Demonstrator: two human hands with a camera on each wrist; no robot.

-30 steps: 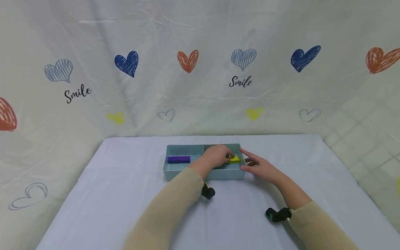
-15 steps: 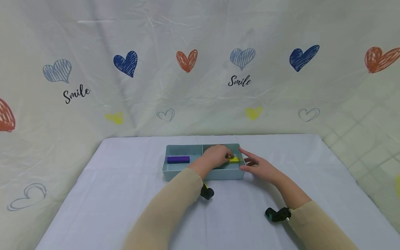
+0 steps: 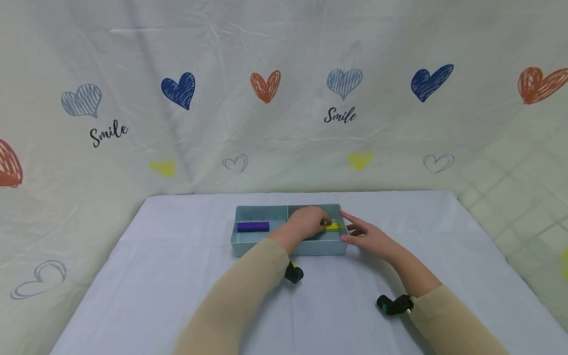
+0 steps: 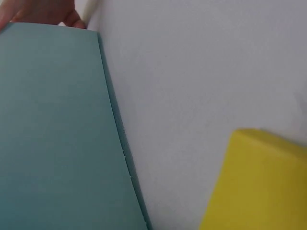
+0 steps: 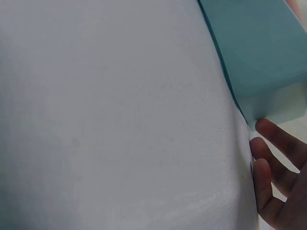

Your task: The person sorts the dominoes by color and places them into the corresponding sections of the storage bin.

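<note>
A light blue-green two-compartment box (image 3: 262,249) lies on the table. In its left compartment is a purple bar-shaped block (image 3: 253,227). My left hand (image 3: 306,220) reaches into the right compartment and pinches a yellow bar-shaped block (image 3: 332,227) at its left end; the hand hides part of the contact. My right hand (image 3: 367,238) is at the box's right end, thumb at the near corner and forefinger at the far one, fingers loosely spread. In the right wrist view, a fingertip (image 5: 263,125) touches the box's bottom corner (image 5: 268,86).
White cloth covers the table (image 3: 177,276). Behind it hangs a pale sheet (image 3: 284,138) printed with hearts. A black camera (image 3: 395,304) sits on the right wrist, another (image 3: 294,273) on the left. A blurred yellow shape (image 4: 264,187) fills the left wrist view's lower right.
Both hands and the box hold almost the same places. The head view has shifted slightly.
</note>
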